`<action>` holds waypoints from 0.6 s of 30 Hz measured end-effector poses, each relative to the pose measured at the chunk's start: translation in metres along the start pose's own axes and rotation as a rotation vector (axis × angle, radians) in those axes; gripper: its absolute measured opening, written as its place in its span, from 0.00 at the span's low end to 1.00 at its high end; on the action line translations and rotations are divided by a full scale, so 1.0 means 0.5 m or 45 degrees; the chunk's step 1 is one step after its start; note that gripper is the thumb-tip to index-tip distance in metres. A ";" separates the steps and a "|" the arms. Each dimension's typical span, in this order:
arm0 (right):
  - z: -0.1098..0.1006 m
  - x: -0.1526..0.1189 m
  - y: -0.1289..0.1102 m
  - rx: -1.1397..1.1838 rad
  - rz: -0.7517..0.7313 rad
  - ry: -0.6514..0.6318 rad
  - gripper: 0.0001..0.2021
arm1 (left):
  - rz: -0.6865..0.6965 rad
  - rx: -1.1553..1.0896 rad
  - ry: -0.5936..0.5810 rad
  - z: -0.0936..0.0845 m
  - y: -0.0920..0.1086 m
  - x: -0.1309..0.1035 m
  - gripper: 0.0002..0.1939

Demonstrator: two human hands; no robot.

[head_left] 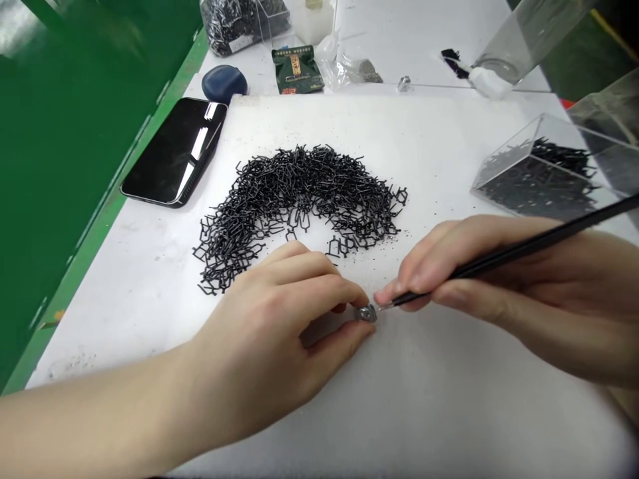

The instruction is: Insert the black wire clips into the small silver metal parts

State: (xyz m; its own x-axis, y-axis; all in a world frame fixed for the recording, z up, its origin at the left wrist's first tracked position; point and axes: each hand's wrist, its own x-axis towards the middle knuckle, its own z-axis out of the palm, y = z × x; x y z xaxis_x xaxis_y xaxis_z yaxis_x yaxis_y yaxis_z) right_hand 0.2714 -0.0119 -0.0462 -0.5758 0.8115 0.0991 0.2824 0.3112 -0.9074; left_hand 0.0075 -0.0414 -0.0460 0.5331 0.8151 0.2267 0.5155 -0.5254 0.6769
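Observation:
Between the thumb and forefinger of my left hand (pixel 279 319) is a small silvery metal part (pixel 368 313), held low over the white work surface. My right hand (pixel 499 279) grips black tweezers (pixel 504 256) like a pen. Their pale tips reach close to the metal part from the right; whether they touch it or hold anything is too small to tell. Beyond my left hand, a curved heap of tiny black forked pieces (pixel 304 186) lies on the surface, with a few loose ones along its inner edge.
A phone (pixel 174 150) and a dark blue rounded object (pixel 224 82) lie at the left. Farther back are a green packet (pixel 298 70), a bag of black pieces (pixel 234 23) and a small metal part (pixel 404 83). A clear box with black pieces (pixel 544 173) stands at the right.

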 end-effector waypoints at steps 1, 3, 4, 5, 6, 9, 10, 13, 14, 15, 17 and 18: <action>0.003 0.000 0.000 -0.006 -0.012 -0.044 0.08 | 0.010 0.002 0.009 0.001 0.000 0.000 0.05; 0.006 0.001 0.001 -0.035 -0.046 -0.075 0.08 | 0.027 0.008 0.012 0.002 -0.002 -0.001 0.04; 0.006 0.002 0.001 -0.048 -0.069 -0.074 0.08 | 0.039 0.008 0.013 0.003 -0.004 -0.001 0.04; 0.007 0.003 0.002 -0.062 -0.086 -0.077 0.08 | 0.039 0.011 0.009 0.003 -0.006 -0.002 0.04; 0.007 0.004 0.002 -0.075 -0.100 -0.078 0.08 | 0.035 0.013 0.001 0.003 -0.007 -0.002 0.04; 0.009 0.006 0.001 -0.096 -0.120 -0.091 0.07 | 0.031 0.026 -0.006 0.002 -0.007 -0.004 0.03; 0.009 0.006 0.000 -0.095 -0.123 -0.098 0.07 | 0.029 0.027 -0.009 0.001 -0.006 -0.004 0.03; 0.010 0.006 -0.004 -0.083 -0.117 -0.112 0.07 | 0.041 0.016 -0.001 0.001 -0.003 -0.001 0.03; 0.011 0.006 -0.005 -0.079 -0.117 -0.112 0.07 | 0.036 0.016 -0.005 0.002 -0.003 0.001 0.03; 0.011 0.006 -0.006 -0.079 -0.116 -0.110 0.07 | 0.035 0.017 -0.004 0.002 -0.002 0.002 0.04; 0.011 0.004 -0.005 -0.083 -0.120 -0.107 0.06 | 0.033 0.016 -0.007 0.003 -0.003 0.003 0.04; 0.011 0.003 -0.004 -0.086 -0.125 -0.105 0.07 | 0.029 0.014 -0.010 0.003 -0.003 0.002 0.04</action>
State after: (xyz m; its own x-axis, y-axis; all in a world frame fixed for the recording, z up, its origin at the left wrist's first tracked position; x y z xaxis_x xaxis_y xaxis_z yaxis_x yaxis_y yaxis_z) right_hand 0.2656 -0.0141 -0.0466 -0.6635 0.7330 0.1499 0.2710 0.4222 -0.8650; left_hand 0.0083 -0.0399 -0.0478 0.5501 0.8009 0.2366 0.5106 -0.5467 0.6636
